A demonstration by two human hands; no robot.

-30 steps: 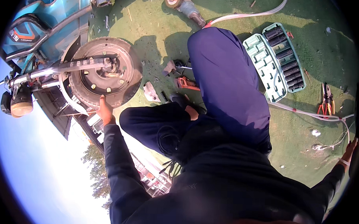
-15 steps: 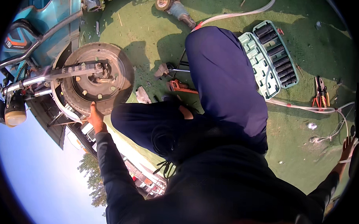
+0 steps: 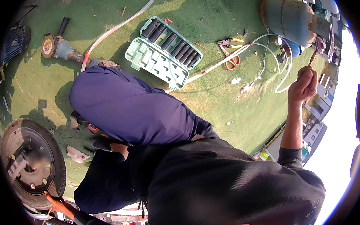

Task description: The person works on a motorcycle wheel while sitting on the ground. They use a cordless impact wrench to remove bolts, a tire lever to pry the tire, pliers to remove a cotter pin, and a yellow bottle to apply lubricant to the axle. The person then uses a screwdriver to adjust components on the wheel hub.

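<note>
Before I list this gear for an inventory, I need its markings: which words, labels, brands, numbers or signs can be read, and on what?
None can be read reliably.
Dark top: pale lettering, too small and slanted to read.
Grinder disc: any print is too blurred to read.
Wheel: no readable marking.
Socket case: no readable marking.

The green floor (image 3: 235, 110) bears a socket case (image 3: 152, 60), grinder (image 3: 63, 49) and pliers (image 3: 231, 42).

I see my left hand (image 3: 60, 206) touching the wheel (image 3: 59, 169), near left; my right hand (image 3: 303, 87) clasps a thin rod (image 3: 312, 59), far right.
</note>
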